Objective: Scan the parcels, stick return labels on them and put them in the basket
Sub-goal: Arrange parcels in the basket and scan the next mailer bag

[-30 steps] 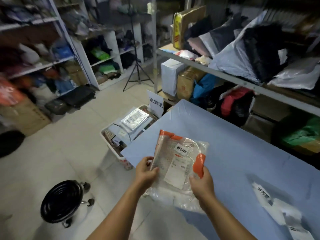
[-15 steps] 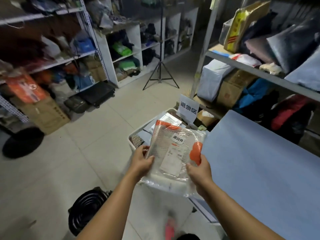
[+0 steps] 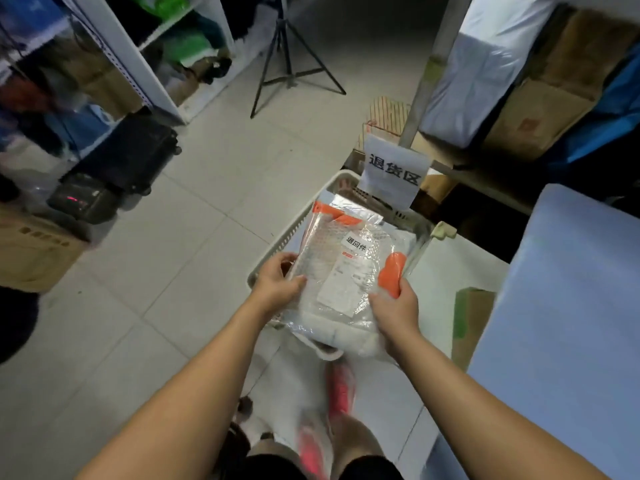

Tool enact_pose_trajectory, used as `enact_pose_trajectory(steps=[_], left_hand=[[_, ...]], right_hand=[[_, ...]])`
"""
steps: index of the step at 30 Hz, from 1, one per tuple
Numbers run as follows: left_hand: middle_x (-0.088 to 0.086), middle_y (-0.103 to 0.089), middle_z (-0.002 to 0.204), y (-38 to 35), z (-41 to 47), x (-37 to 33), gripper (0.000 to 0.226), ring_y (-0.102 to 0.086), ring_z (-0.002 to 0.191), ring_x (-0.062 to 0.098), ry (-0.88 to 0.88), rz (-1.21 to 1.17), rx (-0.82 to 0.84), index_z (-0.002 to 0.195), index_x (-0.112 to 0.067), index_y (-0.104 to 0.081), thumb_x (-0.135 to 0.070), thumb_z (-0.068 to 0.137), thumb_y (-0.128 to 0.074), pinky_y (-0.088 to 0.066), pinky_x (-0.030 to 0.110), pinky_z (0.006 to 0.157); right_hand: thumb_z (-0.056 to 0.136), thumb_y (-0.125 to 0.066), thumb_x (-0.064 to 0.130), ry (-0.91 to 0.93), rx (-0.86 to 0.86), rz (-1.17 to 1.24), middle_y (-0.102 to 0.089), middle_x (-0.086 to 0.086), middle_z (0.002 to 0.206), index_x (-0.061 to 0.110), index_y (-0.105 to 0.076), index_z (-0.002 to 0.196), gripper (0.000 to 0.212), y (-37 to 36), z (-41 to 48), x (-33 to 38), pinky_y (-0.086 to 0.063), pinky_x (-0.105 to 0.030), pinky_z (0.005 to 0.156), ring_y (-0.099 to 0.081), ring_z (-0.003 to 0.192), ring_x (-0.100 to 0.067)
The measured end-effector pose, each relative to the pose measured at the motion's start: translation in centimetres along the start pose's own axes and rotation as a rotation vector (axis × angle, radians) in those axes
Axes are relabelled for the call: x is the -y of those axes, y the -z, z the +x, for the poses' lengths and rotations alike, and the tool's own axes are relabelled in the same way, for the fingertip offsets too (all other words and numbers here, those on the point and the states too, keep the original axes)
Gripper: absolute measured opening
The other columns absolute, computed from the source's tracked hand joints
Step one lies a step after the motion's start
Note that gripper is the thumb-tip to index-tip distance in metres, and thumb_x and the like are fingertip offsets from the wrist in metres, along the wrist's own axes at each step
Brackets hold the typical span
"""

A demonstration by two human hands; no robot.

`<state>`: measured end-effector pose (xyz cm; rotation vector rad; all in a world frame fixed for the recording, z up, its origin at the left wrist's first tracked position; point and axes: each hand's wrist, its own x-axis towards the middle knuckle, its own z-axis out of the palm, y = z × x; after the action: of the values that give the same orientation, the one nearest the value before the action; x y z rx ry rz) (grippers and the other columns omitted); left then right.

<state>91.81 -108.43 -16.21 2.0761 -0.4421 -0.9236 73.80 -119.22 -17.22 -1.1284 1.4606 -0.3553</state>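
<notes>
A clear plastic parcel (image 3: 341, 271) with orange patches carries a shipping slip and a small white return label (image 3: 356, 244). My left hand (image 3: 277, 284) grips its left edge and my right hand (image 3: 394, 306) grips its lower right corner by an orange patch. I hold it flat and low over the white plastic basket (image 3: 337, 180) on the floor, whose far rim bears a paper sign (image 3: 393, 171). Most of the basket's inside is hidden under the parcel.
The blue table (image 3: 571, 306) runs along the right. A metal rack with boxes (image 3: 540, 98) and a white bag stands behind the basket. A tripod (image 3: 289, 60), a black suitcase (image 3: 131, 154) and cardboard boxes (image 3: 34, 251) sit on the tiled floor to the left. My pink shoes (image 3: 341, 389) are below.
I have carried the parcel from over the table leftward and down to just above the basket, and the view has tilted toward the floor. Both hands kept their grip.
</notes>
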Motion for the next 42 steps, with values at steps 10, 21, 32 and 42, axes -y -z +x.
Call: enact_pose_trajectory(steps=[10, 21, 32, 42], left_hand=[[-0.008, -0.057, 0.101, -4.0, 22.6, 4.8, 0.04, -0.059, 0.093, 0.011, -0.05, 0.108, 0.225, 0.125, -0.013, -0.052, -0.009, 0.089, -0.068, -0.054, 0.028, 0.077], [0.002, -0.057, 0.121, -7.5, 34.5, 14.2, 0.063, -0.057, 0.11, 0.016, -0.17, 0.352, 0.344, 0.14, -0.029, -0.039, -0.034, 0.087, -0.072, -0.049, 0.035, 0.095], [-0.007, -0.047, 0.111, -5.1, 31.1, 14.7, 0.041, -0.049, 0.104, -0.012, -0.352, 0.147, 0.325, 0.131, -0.033, -0.058, -0.015, 0.094, -0.061, -0.037, 0.005, 0.098], [-0.008, -0.038, 0.116, -5.8, 28.9, 16.4, 0.052, -0.048, 0.1, 0.004, -0.209, 0.408, 0.391, 0.144, -0.042, -0.038, -0.022, 0.099, -0.054, -0.043, 0.039, 0.108]], right_hand=[[0.088, -0.064, 0.007, 0.023, -0.215, -0.021, -0.061, 0.02, 0.088, 0.028, -0.058, 0.111, 0.032, -10.3, 17.6, -3.5, -0.045, -0.011, 0.069, -0.058, 0.076, 0.008], [0.086, -0.073, 0.022, -0.03, -0.33, -0.149, -0.058, 0.008, 0.107, 0.019, -0.054, 0.123, 0.042, -16.0, 27.5, -11.1, -0.039, -0.022, 0.082, -0.055, 0.098, -0.013], [0.089, -0.07, 0.022, 0.041, -0.313, -0.107, -0.057, 0.023, 0.094, 0.03, -0.053, 0.104, 0.025, -15.9, 22.5, -10.6, -0.036, -0.003, 0.07, -0.053, 0.086, 0.014], [0.089, -0.07, 0.021, -0.019, -0.274, -0.225, -0.063, 0.002, 0.112, 0.016, -0.05, 0.121, 0.038, -16.1, 22.1, -14.0, -0.049, -0.034, 0.084, -0.061, 0.1, -0.022]])
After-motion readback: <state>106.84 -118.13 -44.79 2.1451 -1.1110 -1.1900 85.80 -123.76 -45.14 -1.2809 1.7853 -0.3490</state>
